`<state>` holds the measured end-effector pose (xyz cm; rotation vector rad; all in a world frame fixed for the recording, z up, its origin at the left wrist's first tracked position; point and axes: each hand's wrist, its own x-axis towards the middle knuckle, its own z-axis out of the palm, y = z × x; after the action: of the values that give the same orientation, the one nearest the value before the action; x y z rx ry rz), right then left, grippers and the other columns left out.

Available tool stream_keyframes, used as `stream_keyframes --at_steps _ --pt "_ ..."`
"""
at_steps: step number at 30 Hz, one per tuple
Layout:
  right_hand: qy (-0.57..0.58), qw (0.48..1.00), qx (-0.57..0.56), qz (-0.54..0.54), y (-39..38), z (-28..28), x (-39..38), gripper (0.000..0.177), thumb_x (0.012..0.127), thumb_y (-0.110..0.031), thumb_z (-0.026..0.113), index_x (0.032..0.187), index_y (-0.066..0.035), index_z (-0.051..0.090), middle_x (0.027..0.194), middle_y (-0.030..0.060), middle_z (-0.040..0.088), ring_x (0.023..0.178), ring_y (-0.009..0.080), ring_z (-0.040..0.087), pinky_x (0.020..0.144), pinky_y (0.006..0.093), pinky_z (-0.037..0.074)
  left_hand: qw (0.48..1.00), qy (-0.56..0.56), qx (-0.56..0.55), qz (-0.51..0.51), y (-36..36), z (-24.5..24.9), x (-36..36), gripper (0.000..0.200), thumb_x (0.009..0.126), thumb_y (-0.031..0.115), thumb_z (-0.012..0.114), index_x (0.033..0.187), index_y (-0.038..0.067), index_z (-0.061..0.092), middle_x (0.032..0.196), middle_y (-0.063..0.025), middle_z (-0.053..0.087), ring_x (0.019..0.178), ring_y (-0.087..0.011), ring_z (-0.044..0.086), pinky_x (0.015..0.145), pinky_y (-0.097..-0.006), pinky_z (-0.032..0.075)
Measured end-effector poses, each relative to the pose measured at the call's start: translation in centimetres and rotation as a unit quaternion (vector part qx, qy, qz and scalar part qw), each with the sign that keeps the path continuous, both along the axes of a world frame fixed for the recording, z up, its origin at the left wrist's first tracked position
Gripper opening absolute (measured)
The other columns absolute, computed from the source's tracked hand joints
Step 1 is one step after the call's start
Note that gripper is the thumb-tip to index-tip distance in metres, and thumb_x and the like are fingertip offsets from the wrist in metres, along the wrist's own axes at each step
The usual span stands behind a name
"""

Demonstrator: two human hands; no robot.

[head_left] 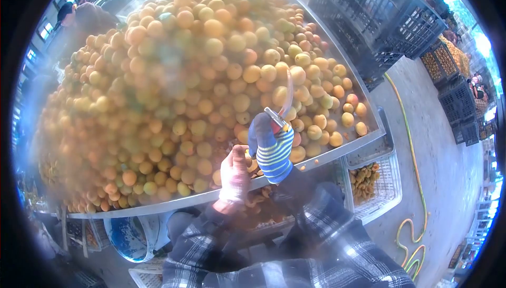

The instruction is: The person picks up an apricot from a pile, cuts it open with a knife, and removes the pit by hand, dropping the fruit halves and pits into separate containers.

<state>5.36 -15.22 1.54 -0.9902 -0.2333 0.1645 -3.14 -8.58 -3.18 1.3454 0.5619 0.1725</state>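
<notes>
A large heap of apricots (211,66) covers the metal-edged table (348,152) before me. My right hand (271,148), in a blue glove with pale stripes, is closed around a small hand tool (276,118) with a metal bar and a red part. A pale curved strip rises from the tool over the fruit. Just left of it, near the table's front edge, my left hand (235,174) wears a thin light glove. Its fingers are curled closed; what they hold, if anything, is hidden. Lens haze blurs the heap's left side.
A white crate (392,185) with orange-yellow pieces stands below the table's right corner. Black crates (379,13) are stacked beyond the right edge. A yellow hose (408,140) runs along the floor. A blue-and-white tub (129,238) sits lower left. Another person (89,19) is at the far left.
</notes>
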Motion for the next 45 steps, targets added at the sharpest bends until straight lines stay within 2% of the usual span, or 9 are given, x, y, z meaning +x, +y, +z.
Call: stream_keyframes --at_steps 6,8,17,24,28,31,34,44,45 --pt "0.063 0.992 0.003 -0.108 1.3 -0.1 0.3 0.023 0.094 -0.026 0.063 0.080 -0.010 0.057 0.058 -0.0093 0.046 0.048 0.0000 0.041 0.042 0.0192 0.029 0.999 -0.003 0.004 0.032 -0.6 -0.3 0.3 0.061 0.095 0.061 0.044 0.101 0.003 0.062 0.071 0.0029 0.049 0.066 -0.0074 0.046 0.056 -0.0268 0.042" --pt "0.157 0.984 0.080 -0.007 0.6 -0.9 1.1 0.039 0.094 -0.041 0.061 0.068 -0.017 0.043 0.050 -0.0073 0.037 0.038 0.0056 0.036 0.035 0.0243 0.027 0.989 -0.020 0.143 0.025 -0.2 -0.2 0.3 0.063 0.094 0.062 0.044 0.099 0.003 0.062 0.073 0.0009 0.052 0.065 -0.0091 0.047 0.057 -0.0277 0.043" --pt "0.314 0.942 0.113 0.034 0.4 -2.3 2.1 0.051 0.094 -0.053 0.054 0.060 -0.023 0.031 0.047 -0.0071 0.026 0.035 0.0093 0.027 0.035 0.0281 0.024 0.996 -0.014 0.069 0.057 0.2 -1.4 0.6 0.068 0.093 0.066 0.042 0.095 0.002 0.065 0.075 -0.0018 0.055 0.069 -0.0111 0.049 0.066 -0.0261 0.041" --pt "0.378 0.904 0.184 0.081 0.4 -2.0 1.9 0.050 0.096 -0.050 0.052 0.061 -0.023 0.029 0.052 -0.0089 0.021 0.040 0.0083 0.021 0.039 0.0265 0.020 0.994 -0.070 -0.049 0.063 -0.1 0.1 0.7 0.061 0.093 0.066 0.039 0.093 0.007 0.057 0.068 0.0025 0.054 0.053 -0.0072 0.050 0.045 -0.0216 0.037" --pt "0.256 0.928 0.194 0.187 -0.7 -1.3 2.6 0.038 0.096 -0.041 0.056 0.066 -0.020 0.045 0.055 -0.0074 0.033 0.043 0.0078 0.033 0.040 0.0278 0.030 0.977 -0.044 -0.207 -0.010 1.6 2.1 1.0 0.069 0.094 0.070 0.028 0.082 0.008 0.056 0.069 -0.0021 0.056 0.057 -0.0123 0.052 0.051 -0.0245 0.040" --pt "-0.025 0.964 -0.176 0.197 -2.2 1.1 2.7 0.030 0.088 -0.024 0.070 0.104 0.000 0.062 0.078 -0.0005 0.063 0.069 0.0116 0.061 0.064 0.0291 0.052 0.967 -0.038 -0.242 -0.073 2.7 2.3 1.4 0.073 0.093 0.072 0.023 0.084 0.008 0.057 0.066 -0.0022 0.055 0.055 -0.0127 0.051 0.050 -0.0247 0.040" --pt "-0.261 0.822 -0.446 0.239 -2.6 0.5 2.6 0.042 0.082 -0.038 0.073 0.103 -0.003 0.063 0.082 0.0129 0.068 0.080 0.0298 0.067 0.075 0.0370 0.051 0.976 0.089 -0.200 0.010 3.3 2.8 1.4 0.073 0.088 0.077 0.032 0.089 0.008 0.057 0.058 -0.0016 0.049 0.044 -0.0143 0.046 0.039 -0.0254 0.033" --pt "-0.354 0.725 -0.553 0.206 -2.4 -1.0 2.3 0.033 0.085 -0.038 0.067 0.091 -0.007 0.061 0.078 0.0182 0.066 0.078 0.0385 0.064 0.068 0.0444 0.051 0.981 0.053 -0.182 -0.037 2.5 0.7 0.3 0.072 0.085 0.077 0.041 0.095 0.007 0.056 0.065 -0.0023 0.055 0.049 -0.0132 0.052 0.042 -0.0262 0.039" --pt "-0.366 0.724 -0.542 0.220 -2.7 -1.0 2.4 0.033 0.084 -0.038 0.067 0.092 -0.006 0.062 0.078 0.0186 0.066 0.077 0.0384 0.065 0.068 0.0445 0.051 0.998 -0.002 -0.020 -0.060 2.2 0.2 0.2 0.069 0.089 0.072 0.037 0.097 0.006 0.057 0.067 -0.0036 0.058 0.052 -0.0130 0.053 0.048 -0.0264 0.041"
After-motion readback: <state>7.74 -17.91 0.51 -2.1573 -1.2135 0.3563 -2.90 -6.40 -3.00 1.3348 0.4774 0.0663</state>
